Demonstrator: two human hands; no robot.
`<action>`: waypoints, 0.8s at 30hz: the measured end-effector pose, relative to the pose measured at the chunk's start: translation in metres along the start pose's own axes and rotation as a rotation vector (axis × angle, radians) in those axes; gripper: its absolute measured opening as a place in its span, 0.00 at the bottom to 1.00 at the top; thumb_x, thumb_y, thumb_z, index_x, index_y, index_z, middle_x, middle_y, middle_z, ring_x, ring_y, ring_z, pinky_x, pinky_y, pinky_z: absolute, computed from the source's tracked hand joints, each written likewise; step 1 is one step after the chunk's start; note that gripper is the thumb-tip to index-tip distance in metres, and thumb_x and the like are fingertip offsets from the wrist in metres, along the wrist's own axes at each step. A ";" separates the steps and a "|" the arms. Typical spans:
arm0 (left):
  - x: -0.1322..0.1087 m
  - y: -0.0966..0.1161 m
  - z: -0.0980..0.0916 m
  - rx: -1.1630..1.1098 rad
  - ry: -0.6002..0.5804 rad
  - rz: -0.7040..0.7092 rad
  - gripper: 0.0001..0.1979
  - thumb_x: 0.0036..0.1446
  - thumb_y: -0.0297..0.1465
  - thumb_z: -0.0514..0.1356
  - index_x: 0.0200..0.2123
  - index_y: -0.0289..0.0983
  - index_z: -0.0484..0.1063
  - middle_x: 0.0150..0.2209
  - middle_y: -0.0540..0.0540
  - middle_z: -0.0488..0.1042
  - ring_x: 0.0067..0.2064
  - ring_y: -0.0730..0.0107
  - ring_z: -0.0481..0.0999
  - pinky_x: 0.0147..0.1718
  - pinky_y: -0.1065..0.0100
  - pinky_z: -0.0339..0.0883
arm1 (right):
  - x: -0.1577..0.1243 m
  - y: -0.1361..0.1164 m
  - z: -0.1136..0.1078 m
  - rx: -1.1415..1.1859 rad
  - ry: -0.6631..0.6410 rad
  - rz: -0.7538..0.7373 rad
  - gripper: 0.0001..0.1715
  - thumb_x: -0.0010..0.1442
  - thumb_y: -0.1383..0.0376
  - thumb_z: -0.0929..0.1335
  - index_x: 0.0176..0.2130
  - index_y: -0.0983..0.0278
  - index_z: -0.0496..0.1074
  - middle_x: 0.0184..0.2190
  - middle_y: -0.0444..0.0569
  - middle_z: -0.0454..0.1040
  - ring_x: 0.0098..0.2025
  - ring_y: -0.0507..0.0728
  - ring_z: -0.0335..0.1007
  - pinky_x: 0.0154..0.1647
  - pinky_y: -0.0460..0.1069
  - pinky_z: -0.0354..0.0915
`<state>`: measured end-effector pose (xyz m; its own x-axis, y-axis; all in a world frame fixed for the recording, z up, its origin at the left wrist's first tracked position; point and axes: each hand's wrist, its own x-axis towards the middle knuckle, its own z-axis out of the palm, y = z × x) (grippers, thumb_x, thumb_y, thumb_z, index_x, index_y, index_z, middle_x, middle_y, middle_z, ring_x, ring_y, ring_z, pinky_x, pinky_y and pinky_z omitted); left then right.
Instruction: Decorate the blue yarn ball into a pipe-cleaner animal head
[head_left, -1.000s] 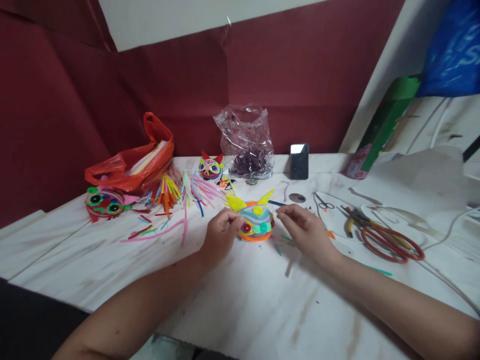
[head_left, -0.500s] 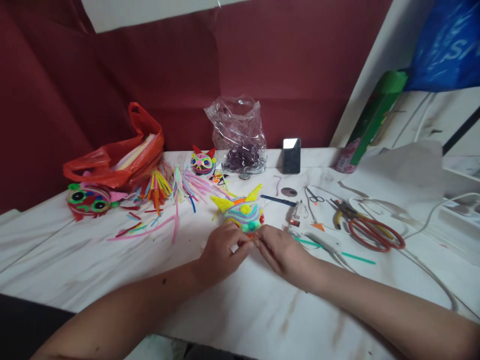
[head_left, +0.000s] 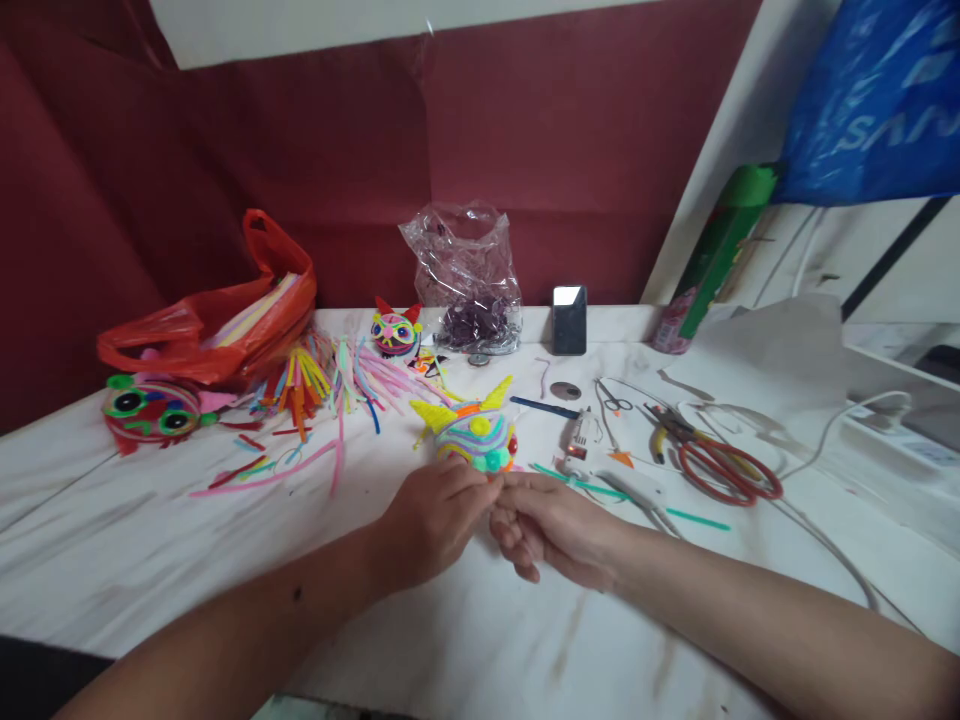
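In the middle of the table is a pipe-cleaner animal head (head_left: 474, 436) with two yellow pointed ears, coloured stripes and a teal spot on its front. My left hand (head_left: 435, 515) is closed at its near lower edge, thumb and fingers pinched together. My right hand (head_left: 555, 525) meets it fingertip to fingertip, with thumb and index finger pressed together and the other fingers curled below. A trace of orange shows where the fingertips meet; what the right hand pinches is mostly hidden. A hot glue gun (head_left: 582, 440) lies just right of the head.
To the left are a finished-looking striped head (head_left: 154, 412), a red plastic bag (head_left: 225, 335) and bundled pipe cleaners (head_left: 367, 375). Farther back stand a smaller head (head_left: 395, 332), a clear bag (head_left: 472, 290) and a phone (head_left: 569, 322). Pliers (head_left: 671, 425), red-handled scissors (head_left: 727, 470) and cables lie right.
My right hand has turned, so its curled lower fingers now show. Both hands stay together at the head's near edge. The whole view has shifted slightly.
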<state>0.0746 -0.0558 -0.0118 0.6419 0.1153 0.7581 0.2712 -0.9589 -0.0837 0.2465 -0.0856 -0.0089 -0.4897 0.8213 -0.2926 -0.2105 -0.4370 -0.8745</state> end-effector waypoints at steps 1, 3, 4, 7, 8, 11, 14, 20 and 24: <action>0.002 0.001 -0.002 0.043 -0.020 0.033 0.09 0.59 0.22 0.52 0.43 0.32 0.66 0.32 0.43 0.75 0.33 0.68 0.75 0.34 0.66 0.72 | -0.001 0.000 0.002 0.043 -0.025 0.047 0.07 0.50 0.64 0.66 0.25 0.64 0.63 0.17 0.40 0.66 0.14 0.47 0.57 0.11 0.42 0.56; 0.005 0.002 -0.006 0.099 -0.043 0.091 0.08 0.59 0.21 0.52 0.41 0.32 0.65 0.30 0.43 0.75 0.32 0.68 0.74 0.34 0.66 0.71 | -0.003 0.002 0.004 0.110 -0.095 0.122 0.07 0.51 0.65 0.64 0.23 0.65 0.64 0.18 0.41 0.66 0.13 0.47 0.57 0.10 0.42 0.55; 0.006 0.003 -0.008 0.109 -0.052 0.111 0.07 0.59 0.21 0.51 0.41 0.32 0.65 0.29 0.44 0.74 0.32 0.68 0.73 0.33 0.66 0.71 | -0.004 0.003 0.004 0.134 -0.135 0.153 0.09 0.52 0.64 0.64 0.23 0.65 0.64 0.18 0.41 0.66 0.13 0.47 0.57 0.10 0.42 0.54; 0.007 0.004 -0.009 0.098 -0.072 0.100 0.06 0.61 0.22 0.49 0.39 0.34 0.65 0.29 0.45 0.73 0.31 0.69 0.72 0.33 0.67 0.70 | -0.004 0.007 0.002 0.192 -0.237 0.228 0.17 0.57 0.58 0.62 0.24 0.67 0.66 0.20 0.43 0.66 0.15 0.47 0.58 0.11 0.42 0.54; 0.006 0.004 -0.009 0.084 -0.083 0.076 0.07 0.61 0.23 0.49 0.38 0.35 0.65 0.29 0.45 0.73 0.32 0.69 0.71 0.33 0.67 0.69 | -0.003 0.009 0.000 0.211 -0.263 0.246 0.21 0.59 0.55 0.61 0.25 0.68 0.67 0.21 0.43 0.66 0.16 0.47 0.59 0.11 0.42 0.54; 0.004 0.003 -0.010 0.037 -0.114 0.028 0.07 0.62 0.24 0.49 0.34 0.36 0.65 0.29 0.46 0.71 0.31 0.70 0.70 0.33 0.67 0.67 | -0.001 0.013 -0.003 0.266 -0.328 0.277 0.26 0.62 0.53 0.58 0.26 0.69 0.69 0.22 0.45 0.65 0.17 0.48 0.60 0.11 0.42 0.53; 0.004 0.005 -0.010 0.057 -0.097 0.011 0.07 0.61 0.23 0.50 0.31 0.36 0.63 0.27 0.47 0.69 0.29 0.71 0.68 0.31 0.68 0.65 | 0.000 0.014 -0.003 0.282 -0.391 0.285 0.27 0.62 0.51 0.58 0.28 0.70 0.70 0.22 0.46 0.65 0.18 0.49 0.60 0.11 0.42 0.54; -0.002 0.010 -0.001 0.123 0.032 -0.024 0.05 0.58 0.24 0.52 0.30 0.36 0.62 0.25 0.48 0.68 0.27 0.72 0.66 0.26 0.70 0.63 | -0.002 0.017 0.003 0.257 -0.416 0.250 0.29 0.60 0.47 0.61 0.29 0.70 0.70 0.23 0.44 0.66 0.18 0.47 0.60 0.10 0.41 0.55; -0.004 0.007 0.003 0.073 0.072 -0.062 0.06 0.58 0.23 0.51 0.29 0.37 0.62 0.24 0.49 0.67 0.26 0.73 0.66 0.25 0.71 0.61 | -0.002 0.021 0.000 0.267 -0.394 0.208 0.26 0.58 0.47 0.65 0.31 0.69 0.70 0.25 0.44 0.67 0.18 0.47 0.61 0.11 0.41 0.56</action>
<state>0.0755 -0.0619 -0.0173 0.5698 0.1526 0.8075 0.3622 -0.9287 -0.0801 0.2430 -0.0965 -0.0267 -0.8151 0.5287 -0.2370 -0.2575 -0.6970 -0.6692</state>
